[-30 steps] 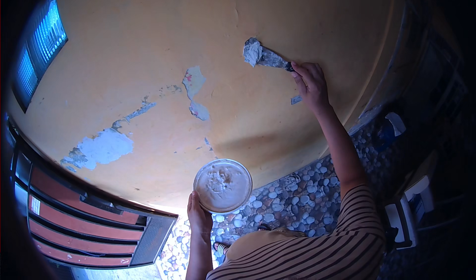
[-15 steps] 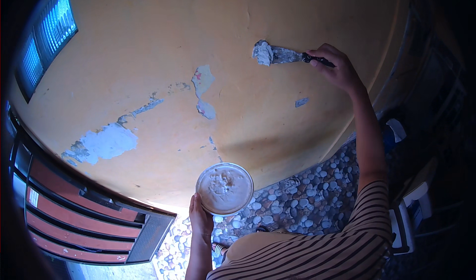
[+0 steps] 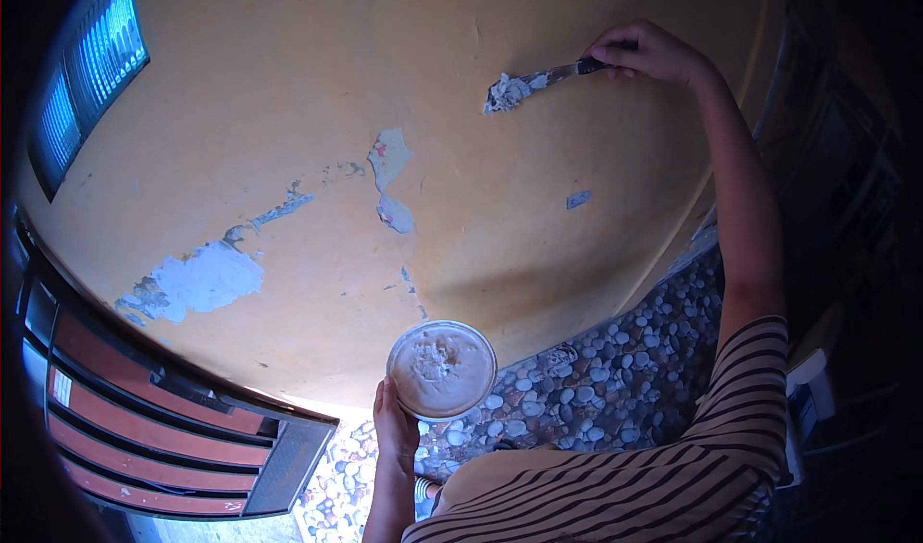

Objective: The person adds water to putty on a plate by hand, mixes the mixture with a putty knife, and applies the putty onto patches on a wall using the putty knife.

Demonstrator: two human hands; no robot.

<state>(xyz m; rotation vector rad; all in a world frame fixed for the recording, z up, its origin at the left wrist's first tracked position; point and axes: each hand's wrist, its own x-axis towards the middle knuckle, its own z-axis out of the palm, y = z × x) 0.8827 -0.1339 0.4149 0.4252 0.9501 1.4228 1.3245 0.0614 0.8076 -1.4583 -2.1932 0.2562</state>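
Note:
My right hand [image 3: 639, 55] is closed on the black handle of a putty knife [image 3: 553, 76], raised against the upper part of the yellow wall [image 3: 500, 24]; a lump of pale putty [image 3: 508, 93] covers the blade's tip. My left hand [image 3: 392, 410] grips the left edge of a round tub [image 3: 440, 370] of smooth, greyish-white putty, held low in front of the wall. Below and left of the knife are peeled paint patches [image 3: 389, 168], including a large pale one [image 3: 210, 276] and a small grey one [image 3: 578, 199].
A glass-slat window [image 3: 91, 77] is at upper left. A red barred gate [image 3: 154, 447] stands at lower left. A pebble-patterned floor [image 3: 577, 389] runs along the wall's base. White objects [image 3: 808, 389] sit in shadow at the lower right.
My right hand and the putty knife have moved up and rightward, and the blade now angles down to the left. The tub in my left hand has shifted slightly down and rightward.

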